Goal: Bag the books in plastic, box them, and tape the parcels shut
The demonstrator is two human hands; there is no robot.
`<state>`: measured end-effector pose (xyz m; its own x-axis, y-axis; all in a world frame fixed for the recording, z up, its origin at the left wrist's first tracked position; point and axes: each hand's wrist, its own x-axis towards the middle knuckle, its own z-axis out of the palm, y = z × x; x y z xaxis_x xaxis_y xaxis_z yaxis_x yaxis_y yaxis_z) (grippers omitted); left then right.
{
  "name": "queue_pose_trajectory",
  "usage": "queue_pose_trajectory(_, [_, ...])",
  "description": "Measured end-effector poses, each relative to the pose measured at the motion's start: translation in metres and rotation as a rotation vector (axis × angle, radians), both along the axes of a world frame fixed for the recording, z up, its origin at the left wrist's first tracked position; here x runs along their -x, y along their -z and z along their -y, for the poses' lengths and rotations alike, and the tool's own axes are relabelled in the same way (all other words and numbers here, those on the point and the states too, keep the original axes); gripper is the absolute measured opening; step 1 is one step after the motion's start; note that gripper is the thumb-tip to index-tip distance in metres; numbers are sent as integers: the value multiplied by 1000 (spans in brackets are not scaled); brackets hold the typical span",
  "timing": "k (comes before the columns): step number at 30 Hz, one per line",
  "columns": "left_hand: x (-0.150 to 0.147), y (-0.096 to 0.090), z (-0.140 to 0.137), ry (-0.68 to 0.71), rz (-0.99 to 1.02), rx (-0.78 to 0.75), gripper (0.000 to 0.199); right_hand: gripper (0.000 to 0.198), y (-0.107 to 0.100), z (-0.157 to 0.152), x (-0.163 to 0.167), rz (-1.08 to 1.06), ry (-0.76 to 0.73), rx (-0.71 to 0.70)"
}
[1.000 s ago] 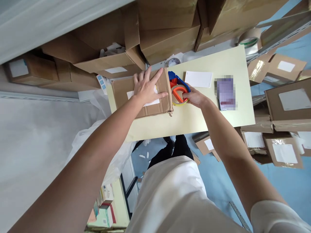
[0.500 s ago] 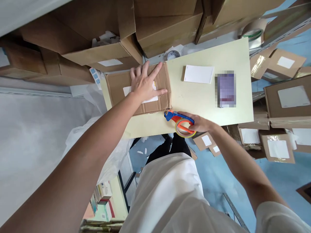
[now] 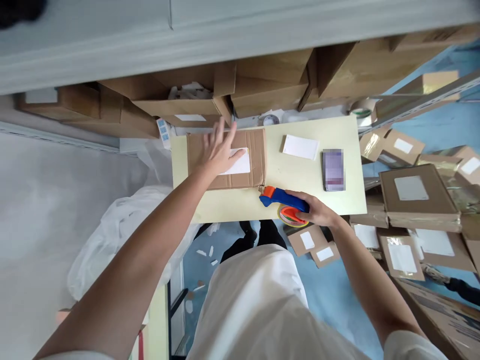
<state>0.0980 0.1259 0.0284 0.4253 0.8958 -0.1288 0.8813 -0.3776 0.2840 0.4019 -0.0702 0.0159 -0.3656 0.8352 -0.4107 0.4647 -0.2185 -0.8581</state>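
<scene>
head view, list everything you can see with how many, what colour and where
carton: 1, brown, on table
label: 1, white, on carton
tape dispenser: 1, blue and orange, in right hand
table: 1, pale yellow, centre
card: 1 or a stack, white, right of carton
phone-like item: 1, purplish, blurred, table's right end
loose tape rolls: 2, one tan, one pale, behind table
back cartons: several, brown, behind table
right cartons: many, brown, right
plastic: count unclear, whitish, left
scraps: several, white, floor
floor: 1, blue, below
other person's shoe: 1, greyish, far right
shirt: 1, white, bottom centre
left hand: 1, bare, at carton
right hand: 1, bare, around dispenser
</scene>
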Motion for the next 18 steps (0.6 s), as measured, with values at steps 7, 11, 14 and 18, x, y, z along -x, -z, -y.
queue_pose_trajectory(7, [72, -12, 51, -515, -37, 63, 103, 74, -85, -17, -33, -76, 26, -310])
queue_pose_trajectory(11, [80, 0, 60, -569, 182, 226, 115, 69, -160, -54, -25, 87, 47, -666])
queue_pose_trajectory(14, [79, 7, 60, -578, 293, 225, 112, 66, -203, -103, -7, 257, 146, -932])
queue_pose_trajectory(18, [81, 11, 61, -596, 356, 231, 111, 57, -218, -203, 18, 467, 199, -1121])
